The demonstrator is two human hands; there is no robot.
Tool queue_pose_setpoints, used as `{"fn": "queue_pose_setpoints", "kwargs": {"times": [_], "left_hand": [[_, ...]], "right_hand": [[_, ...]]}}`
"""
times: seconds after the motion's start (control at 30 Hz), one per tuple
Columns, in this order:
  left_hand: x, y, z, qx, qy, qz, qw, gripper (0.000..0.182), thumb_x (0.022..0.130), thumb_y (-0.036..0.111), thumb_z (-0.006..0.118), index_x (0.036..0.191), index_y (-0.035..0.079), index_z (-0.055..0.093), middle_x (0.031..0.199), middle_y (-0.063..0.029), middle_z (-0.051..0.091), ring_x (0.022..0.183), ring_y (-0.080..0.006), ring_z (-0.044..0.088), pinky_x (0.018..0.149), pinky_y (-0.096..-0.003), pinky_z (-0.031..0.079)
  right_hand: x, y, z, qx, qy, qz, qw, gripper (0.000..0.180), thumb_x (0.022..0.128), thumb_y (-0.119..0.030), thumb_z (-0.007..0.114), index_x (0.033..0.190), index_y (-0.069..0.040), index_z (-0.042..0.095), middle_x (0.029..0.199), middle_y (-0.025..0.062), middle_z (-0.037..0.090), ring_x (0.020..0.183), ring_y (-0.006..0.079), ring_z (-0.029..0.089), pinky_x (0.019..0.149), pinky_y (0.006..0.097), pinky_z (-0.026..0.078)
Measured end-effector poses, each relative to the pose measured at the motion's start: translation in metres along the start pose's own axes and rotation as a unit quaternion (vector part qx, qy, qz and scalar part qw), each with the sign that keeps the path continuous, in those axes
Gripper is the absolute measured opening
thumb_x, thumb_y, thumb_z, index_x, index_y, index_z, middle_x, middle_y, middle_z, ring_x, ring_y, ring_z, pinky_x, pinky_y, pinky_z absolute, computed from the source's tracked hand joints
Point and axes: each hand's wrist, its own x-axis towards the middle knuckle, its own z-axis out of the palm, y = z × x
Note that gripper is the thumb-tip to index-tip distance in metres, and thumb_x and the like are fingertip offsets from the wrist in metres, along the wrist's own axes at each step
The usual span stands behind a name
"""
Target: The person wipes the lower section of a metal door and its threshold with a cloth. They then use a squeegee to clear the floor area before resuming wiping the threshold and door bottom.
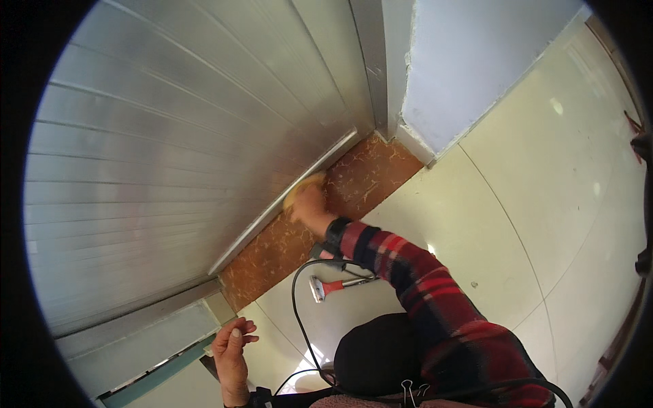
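My right hand [307,205] is blurred and presses a yellow sponge or cloth [316,179] to the lower edge of a ribbed metal shutter door [214,153]. Under it runs a brown marbled threshold strip [352,188]. My left hand [233,347] hangs at the lower left with loosely curled fingers and nothing in it, near the door frame. On the pale floor tiles below my right forearm lies a scraper [326,289] with a red collar and a metal head. A grey and pink object [326,253] lies beside it, partly hidden by my wrist.
A black cable [294,301] loops in front of my body, over the scraper's side. At the upper right a white wall end [454,66] with rough edges meets the tiled floor [484,214]. Dark objects [643,148] stand at the far right rim.
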Motion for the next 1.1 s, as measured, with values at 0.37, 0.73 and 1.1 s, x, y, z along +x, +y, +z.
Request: {"fn": "queue_pose_setpoints", "kwargs": {"times": [0.37,0.73,1.1], "left_hand": [[-0.021,-0.003,-0.03,0.002,0.067,0.021,0.997,0.03,0.093,0.023,0.055,0.109,-0.001,0.061,0.097,-0.0134,0.065,0.09,-0.0207,0.062,0.073,-0.0331,0.053],[-0.036,-0.024,-0.145,-0.093,0.16,0.059,0.981,0.031,0.094,0.025,0.052,0.108,-0.001,0.06,0.093,-0.0104,0.065,0.085,-0.0174,0.062,0.07,-0.0292,0.052],[0.004,-0.114,-0.181,-0.323,0.068,-0.007,0.944,0.028,0.094,0.024,0.052,0.105,-0.001,0.061,0.091,-0.0124,0.067,0.082,-0.0196,0.066,0.069,-0.0298,0.055]], "right_hand": [[0.049,0.081,-0.056,0.068,0.067,0.022,0.995,0.02,0.086,-0.01,0.049,0.076,0.001,0.062,0.074,0.0144,0.063,0.068,0.0241,0.063,0.056,0.0371,0.05],[0.017,0.004,-0.078,-0.158,-0.12,-0.062,0.978,0.014,0.077,-0.011,0.057,0.083,0.0,0.065,0.086,0.0163,0.065,0.08,0.0256,0.064,0.059,0.0373,0.05],[-0.045,-0.088,0.162,-0.372,-0.216,-0.25,0.867,0.025,0.074,-0.023,0.063,0.093,-0.008,0.071,0.099,0.0168,0.066,0.098,0.0305,0.063,0.078,0.041,0.049]]}}
